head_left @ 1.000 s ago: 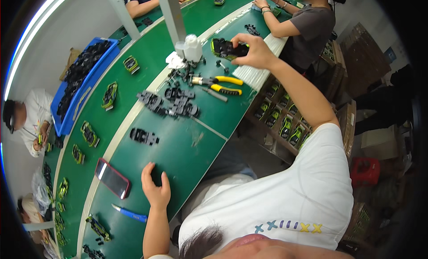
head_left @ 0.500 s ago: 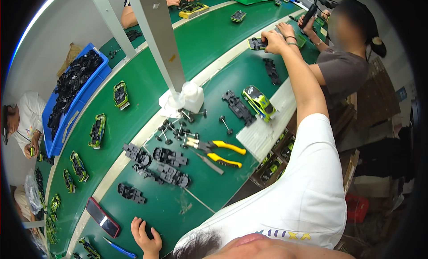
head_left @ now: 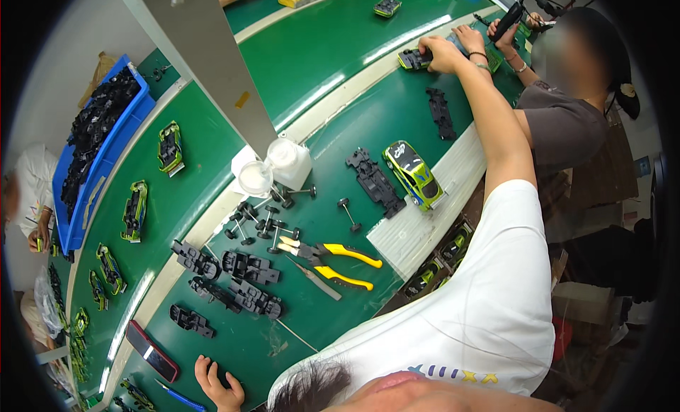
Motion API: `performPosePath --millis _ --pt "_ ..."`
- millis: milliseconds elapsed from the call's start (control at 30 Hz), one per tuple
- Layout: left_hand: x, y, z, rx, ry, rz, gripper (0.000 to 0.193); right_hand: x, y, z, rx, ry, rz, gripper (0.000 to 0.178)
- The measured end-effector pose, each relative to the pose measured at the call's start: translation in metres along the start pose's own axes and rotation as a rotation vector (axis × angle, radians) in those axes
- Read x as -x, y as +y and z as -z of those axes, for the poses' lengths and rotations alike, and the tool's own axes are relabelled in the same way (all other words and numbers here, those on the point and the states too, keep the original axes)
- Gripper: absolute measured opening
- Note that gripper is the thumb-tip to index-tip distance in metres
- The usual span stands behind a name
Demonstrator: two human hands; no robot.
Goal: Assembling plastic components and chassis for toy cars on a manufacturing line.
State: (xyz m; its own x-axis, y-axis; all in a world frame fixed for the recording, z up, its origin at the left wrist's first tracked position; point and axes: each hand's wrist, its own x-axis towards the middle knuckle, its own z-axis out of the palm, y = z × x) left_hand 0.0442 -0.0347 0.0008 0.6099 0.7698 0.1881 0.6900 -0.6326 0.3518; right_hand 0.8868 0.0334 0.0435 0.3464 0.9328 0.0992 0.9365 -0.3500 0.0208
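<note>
At the far right, my right hand (head_left: pixel 443 55) is closed on a toy car (head_left: pixel 414 58), lime green with its black underside up, beside the conveyor's pale edge. My left hand (head_left: pixel 219 385) lies near the lower edge, fingers apart and holding nothing. Closest to it are a red-cased phone (head_left: pixel 153 351) and a blue-handled tool (head_left: pixel 180 398). Between my hands lie black chassis parts (head_left: pixel 249 267), wheel axles (head_left: pixel 268 221), yellow-handled pliers (head_left: pixel 329 260) and a thin grey blade-like tool (head_left: pixel 319 282). A lime-green toy car (head_left: pixel 411 175) stands upright beside a long black chassis (head_left: pixel 374 182); another chassis (head_left: pixel 440 113) lies farther off.
A metal post (head_left: pixel 205 61) rises beside white plastic bottles (head_left: pixel 288 162). Several toy cars lie on the green conveyor (head_left: pixel 312 72). A blue crate (head_left: pixel 143 104) of black parts stands left. A co-worker (head_left: pixel 563 128) at right holds a black power tool (head_left: pixel 506 22).
The view has shifted, so the bench things appear farther left. My right hand still holds the toy car, whose green side now shows more. My left hand remains spread.
</note>
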Motion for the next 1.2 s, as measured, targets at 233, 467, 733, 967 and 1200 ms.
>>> performPosePath --millis 233,467,733,967,1200 --pt "-0.006 0.000 0.000 -0.003 0.008 -0.017 0.033 0.003 0.020 -0.008 0.199 0.117 0.071 0.048" --pt "-0.013 -0.002 -0.001 0.026 0.048 -0.049 0.032 0.091 -0.109 0.095 -0.021 0.410 -0.182 0.037" --pt "-0.004 -0.004 0.001 0.042 0.093 -0.098 0.030 0.212 -0.215 0.049 -0.218 -0.137 -0.327 0.062" --pt "-0.002 -0.013 0.004 0.065 0.085 -0.151 0.029 0.253 -0.243 0.046 -0.460 0.100 -0.426 0.065" --pt "-0.004 -0.022 0.010 0.544 0.092 -0.162 0.027 0.311 -0.439 0.049 -2.035 -0.255 -0.023 0.069"
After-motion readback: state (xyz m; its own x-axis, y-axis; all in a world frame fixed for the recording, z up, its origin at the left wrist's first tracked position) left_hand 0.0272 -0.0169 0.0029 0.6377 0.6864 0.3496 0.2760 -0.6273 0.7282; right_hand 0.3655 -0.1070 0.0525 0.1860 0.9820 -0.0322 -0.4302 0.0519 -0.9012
